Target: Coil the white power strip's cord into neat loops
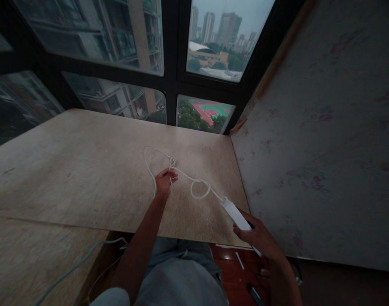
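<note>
A person at a pale worktop [86,182] beneath a window [215,46] handles a white cord [184,174] with both hands; the left hand [164,180] pinches the cord between its fingers, just below a small twist [172,162]; the right hand [256,233] grasps a long white block [235,215], apparently a power strip, near the front right corner of the worktop, though whether the block touches the surface is hard to tell; the cord leaves the block's far end, curls into one round loop [200,197] and runs to the left hand, beyond which a wider bend passes back toward the forearm; the work looks to be partway along, by appearance, with both ends of this stretch in hand and the block firmly held, while the loop, the twist and the wide bend remain in the cord, neither straightened nor gathered into a neat coil; the cord's other end cannot be made out.
</note>
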Tool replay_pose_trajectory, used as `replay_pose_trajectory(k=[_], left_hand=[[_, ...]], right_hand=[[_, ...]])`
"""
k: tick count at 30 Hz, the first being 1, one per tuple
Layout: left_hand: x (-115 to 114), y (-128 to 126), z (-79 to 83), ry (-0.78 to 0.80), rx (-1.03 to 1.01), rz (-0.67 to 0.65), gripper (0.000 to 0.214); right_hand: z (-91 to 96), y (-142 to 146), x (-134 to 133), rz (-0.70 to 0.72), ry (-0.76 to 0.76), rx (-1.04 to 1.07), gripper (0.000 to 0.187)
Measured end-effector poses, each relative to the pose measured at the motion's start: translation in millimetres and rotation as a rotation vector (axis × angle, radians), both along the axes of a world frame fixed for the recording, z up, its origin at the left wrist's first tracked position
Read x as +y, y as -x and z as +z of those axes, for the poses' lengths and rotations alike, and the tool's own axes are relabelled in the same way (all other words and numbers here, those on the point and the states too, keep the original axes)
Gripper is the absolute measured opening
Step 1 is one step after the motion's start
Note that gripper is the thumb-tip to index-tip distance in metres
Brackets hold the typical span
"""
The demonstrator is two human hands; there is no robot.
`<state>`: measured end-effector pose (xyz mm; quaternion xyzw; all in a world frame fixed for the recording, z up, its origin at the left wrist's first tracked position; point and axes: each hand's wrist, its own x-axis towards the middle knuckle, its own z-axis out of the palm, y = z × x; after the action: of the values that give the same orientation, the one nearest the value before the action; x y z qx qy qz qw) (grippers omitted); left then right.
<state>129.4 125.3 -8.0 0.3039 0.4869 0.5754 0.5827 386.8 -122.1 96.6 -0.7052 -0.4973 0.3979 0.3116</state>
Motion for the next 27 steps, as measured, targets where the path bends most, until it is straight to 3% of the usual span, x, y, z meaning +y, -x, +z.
replay_pose_trajectory(k=[4, 9, 14, 19, 23, 27], left_hand=[[-10.2, -3.1, 6.2, -0.012, -0.003, -0.043, 0.044], [-36.7, -5.8, 10.7, -0.066, 0.119, -0.186, 0.035], [-65.5, 1.1, 0.1, -0.397, 0.773, -0.362, 0.025], [-89.2, 17.8, -14.5, -0.499, 0.981, -0.451, 0.027], [-104.6, 28.8, -20.2, -0.545, 1.074, -0.521, 0.027], [-116.0, 35.1, -22.0, -0.629, 1.171, -0.521, 0.026]], right_hand=[[-0.3, 6.3, 3.8, -0.207, -0.025, 0.11, 0.046], [-10.4, 26.1, 9.2, -0.501, -0.153, 0.51, 0.036], [-4.7, 41.6, 12.9, -0.47, -0.332, 0.753, 0.037], [8.3, 39.2, 15.0, -0.536, -0.451, 0.891, 0.048], [-1.3, 31.4, 21.0, -0.616, -0.406, 0.889, 0.044], [-30.6, 31.1, 35.0, -0.662, -0.281, 0.652, 0.04]])
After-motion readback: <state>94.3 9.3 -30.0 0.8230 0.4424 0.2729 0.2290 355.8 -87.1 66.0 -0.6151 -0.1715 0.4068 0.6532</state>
